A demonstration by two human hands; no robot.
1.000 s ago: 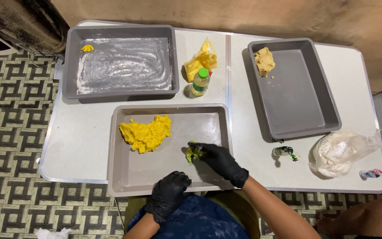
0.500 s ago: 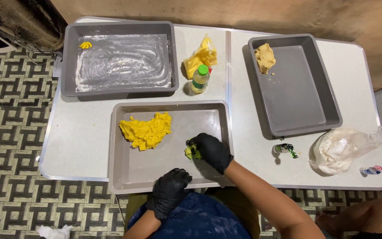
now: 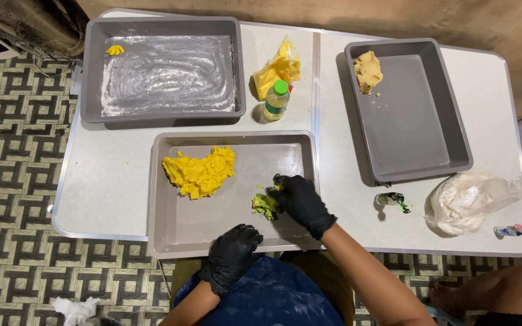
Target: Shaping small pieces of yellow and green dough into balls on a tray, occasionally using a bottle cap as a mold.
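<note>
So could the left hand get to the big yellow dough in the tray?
Probably yes. The left hand rests on the tray's near rim, and nothing lies between it and the yellow dough.

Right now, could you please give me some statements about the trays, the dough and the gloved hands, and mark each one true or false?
1. The right hand presses a greenish dough piece in the near tray. True.
2. The left hand holds the green-capped bottle. False: it rests at the near tray's front edge.
3. The yellow dough mass lies in the near tray. True.
4. The floured tray holds nothing. False: a small yellow piece sits in its corner.
</note>
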